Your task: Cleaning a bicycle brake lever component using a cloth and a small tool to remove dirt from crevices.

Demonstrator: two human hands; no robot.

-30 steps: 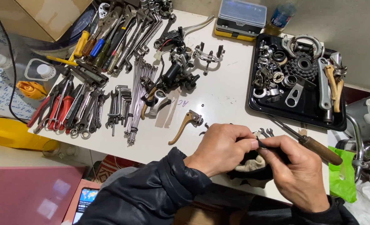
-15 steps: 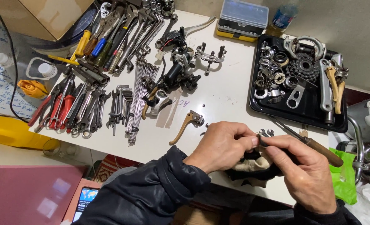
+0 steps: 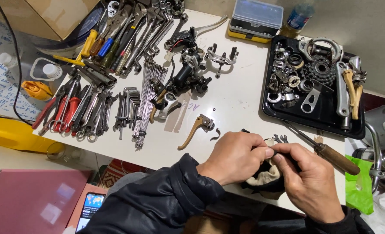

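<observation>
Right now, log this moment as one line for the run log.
left hand: pinching a small dark part | right hand: pinching the same part, over glove | nearby: wooden-handled tool, brake lever | surface: white table

The left hand [image 3: 235,157] is curled into a loose fist, knuckles up, its thumb tip meeting the right hand [image 3: 310,181]. The right hand's fingers are bent inward, pinching. Both wrists come out of dark sleeves.
</observation>
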